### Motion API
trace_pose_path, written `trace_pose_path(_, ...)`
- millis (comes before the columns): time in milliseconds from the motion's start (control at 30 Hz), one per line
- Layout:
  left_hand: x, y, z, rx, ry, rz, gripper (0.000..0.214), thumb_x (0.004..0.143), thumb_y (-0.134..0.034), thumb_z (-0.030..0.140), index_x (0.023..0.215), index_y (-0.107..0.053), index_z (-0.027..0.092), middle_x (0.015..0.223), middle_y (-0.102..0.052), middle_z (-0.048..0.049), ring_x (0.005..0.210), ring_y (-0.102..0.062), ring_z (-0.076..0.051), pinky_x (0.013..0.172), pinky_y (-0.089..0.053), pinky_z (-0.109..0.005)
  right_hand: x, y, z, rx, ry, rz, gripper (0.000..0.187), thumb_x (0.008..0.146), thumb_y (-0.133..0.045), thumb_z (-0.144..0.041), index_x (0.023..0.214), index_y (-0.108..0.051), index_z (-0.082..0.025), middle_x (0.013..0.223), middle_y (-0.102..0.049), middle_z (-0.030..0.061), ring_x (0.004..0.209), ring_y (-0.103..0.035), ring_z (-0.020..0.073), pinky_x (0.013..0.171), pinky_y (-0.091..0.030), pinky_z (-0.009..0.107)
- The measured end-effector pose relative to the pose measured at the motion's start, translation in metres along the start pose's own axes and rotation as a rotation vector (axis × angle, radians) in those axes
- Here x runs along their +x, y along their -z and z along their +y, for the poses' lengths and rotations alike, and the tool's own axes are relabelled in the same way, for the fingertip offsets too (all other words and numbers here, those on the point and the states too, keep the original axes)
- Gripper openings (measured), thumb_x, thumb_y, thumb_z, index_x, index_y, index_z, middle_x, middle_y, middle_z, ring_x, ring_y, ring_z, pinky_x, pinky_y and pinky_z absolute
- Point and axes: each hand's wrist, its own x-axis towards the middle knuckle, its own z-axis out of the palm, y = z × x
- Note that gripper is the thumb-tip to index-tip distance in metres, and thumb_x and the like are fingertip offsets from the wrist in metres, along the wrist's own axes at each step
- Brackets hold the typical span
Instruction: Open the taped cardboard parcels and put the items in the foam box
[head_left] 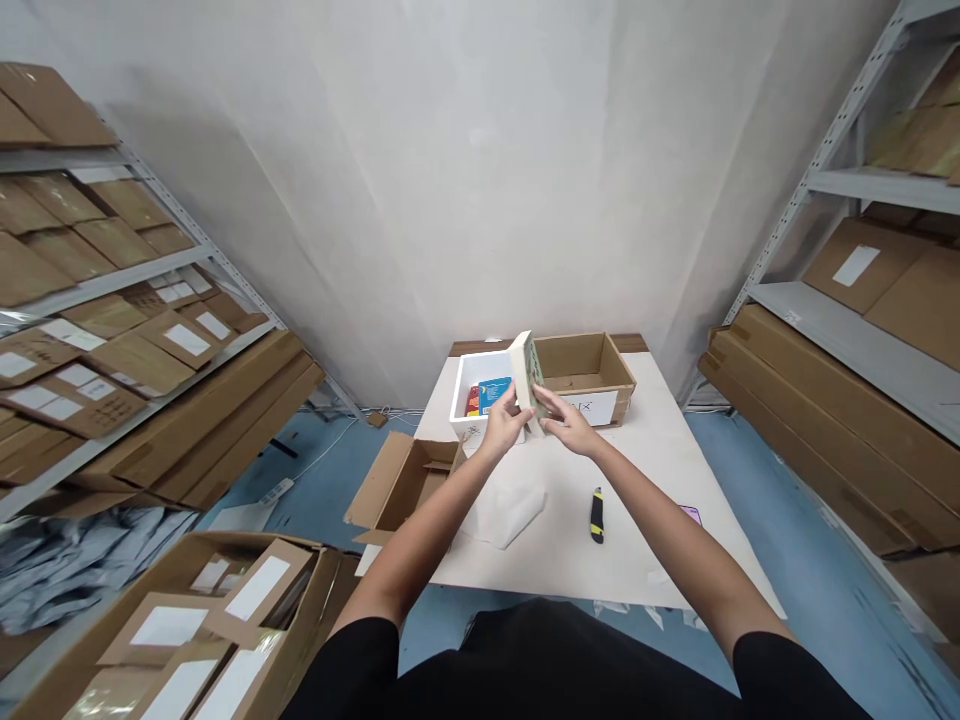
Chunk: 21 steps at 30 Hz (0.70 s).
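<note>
Between my two hands a thick book [523, 365] with cream page edges and a pale green cover stands upright above the table. My left hand [506, 420] grips its lower left side, and my right hand [568, 422] has its fingers on the right side of the cover. Behind my left hand is a white bin [462, 395] with a blue book [493, 391] and red and yellow items in it. Just beyond my right hand stands an open cardboard box [624, 388] with a white label. A white sheet or bag [504, 508] lies below the hands.
A black and yellow utility knife [597, 516] and a phone [691, 514] lie on the white table [675, 470]. An open cardboard box [409, 485] sits at its left edge. A large carton of parcels [315, 600] stands lower left. Loaded shelves [217, 262] flank both sides.
</note>
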Motion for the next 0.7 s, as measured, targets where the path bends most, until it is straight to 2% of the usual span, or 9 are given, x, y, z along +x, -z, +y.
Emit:
trace_pose_path(67,0.0,0.021,-0.001,-0.039,0.063,0.036,0.099,0.079,-0.088,0.042,0.165,-0.044,0.023,0.155,-0.062,-0.016,0.135,-0.064,-0.036,0.108,-0.057,-0.05,0.006,0.014,0.005,-0.015,-0.032,0.068,0.075,0.088,-0.076,-0.038,0.159,-0.05,-0.036,0.156,-0.06,0.0095,0.147,-0.053,0.0314,0.117,-0.049,0.054)
trace_pose_path(167,-0.006,0.051,-0.008,-0.104,0.142,0.06,0.1,0.077,-0.089,0.044,0.165,-0.044,0.025,0.157,-0.06,-0.0163,0.135,-0.064,-0.037,0.102,-0.06,-0.051,0.017,0.033,0.019,-0.059,-0.134,0.268,0.081,0.08,-0.083,-0.04,0.155,-0.053,-0.033,0.146,-0.065,0.0109,0.136,-0.06,0.0321,0.11,-0.055,0.054)
trace_pose_path(200,-0.008,0.06,-0.011,-0.125,0.16,0.055,0.101,0.076,-0.09,0.043,0.165,-0.045,0.026,0.158,-0.059,-0.0162,0.136,-0.063,-0.037,0.102,-0.06,-0.05,0.022,0.037,0.025,-0.027,-0.181,0.267,0.084,0.077,-0.085,-0.04,0.154,-0.053,-0.033,0.141,-0.066,0.0107,0.129,-0.064,0.0315,0.106,-0.057,0.054)
trace_pose_path(267,-0.011,0.075,-0.018,-0.167,0.194,0.036,0.102,0.074,-0.092,0.042,0.164,-0.046,0.027,0.159,-0.058,-0.016,0.138,-0.062,-0.037,0.101,-0.06,-0.049,0.032,0.039,0.035,0.108,-0.271,0.156,0.087,0.073,-0.089,-0.039,0.152,-0.054,-0.031,0.131,-0.07,0.0096,0.113,-0.071,0.0292,0.098,-0.061,0.051)
trace_pose_path(367,-0.001,0.1,-0.028,-0.214,0.24,0.003,0.103,0.072,-0.094,0.038,0.163,-0.047,0.027,0.16,-0.057,-0.0161,0.137,-0.063,-0.035,0.102,-0.059,-0.047,0.051,0.031,0.045,0.271,-0.349,0.034,0.08,0.071,-0.092,-0.039,0.143,-0.059,-0.028,0.113,-0.076,0.0067,0.096,-0.075,0.0263,0.087,-0.063,0.046)
trace_pose_path(467,0.026,0.129,-0.038,-0.218,0.291,0.0,0.1,0.071,-0.095,0.034,0.16,-0.052,0.027,0.158,-0.059,-0.016,0.134,-0.065,-0.033,0.103,-0.059,-0.045,0.076,0.016,0.053,0.295,-0.359,0.098,0.078,0.069,-0.094,-0.04,0.138,-0.06,-0.027,0.104,-0.077,0.0039,0.09,-0.075,0.0249,0.08,-0.062,0.042)
trace_pose_path(567,0.061,0.162,-0.052,-0.202,0.323,0.061,0.096,0.07,-0.096,0.03,0.157,-0.056,0.024,0.155,-0.062,-0.0169,0.13,-0.068,-0.032,0.101,-0.059,-0.044,0.108,-0.001,0.063,0.286,-0.369,0.161,0.08,0.065,-0.096,-0.039,0.134,-0.059,-0.027,0.099,-0.076,0.0015,0.087,-0.074,0.0242,0.076,-0.061,0.038)
trace_pose_path(700,0.102,0.203,-0.077,-0.193,0.296,0.141,0.091,0.078,-0.092,0.033,0.159,-0.053,0.022,0.153,-0.064,-0.0169,0.128,-0.068,-0.031,0.103,-0.059,-0.044,0.158,-0.025,0.086,0.27,-0.408,0.196,0.077,0.062,-0.096,-0.035,0.131,-0.061,-0.028,0.092,-0.074,-0.0009,0.086,-0.073,0.0225,0.077,-0.06,0.036)
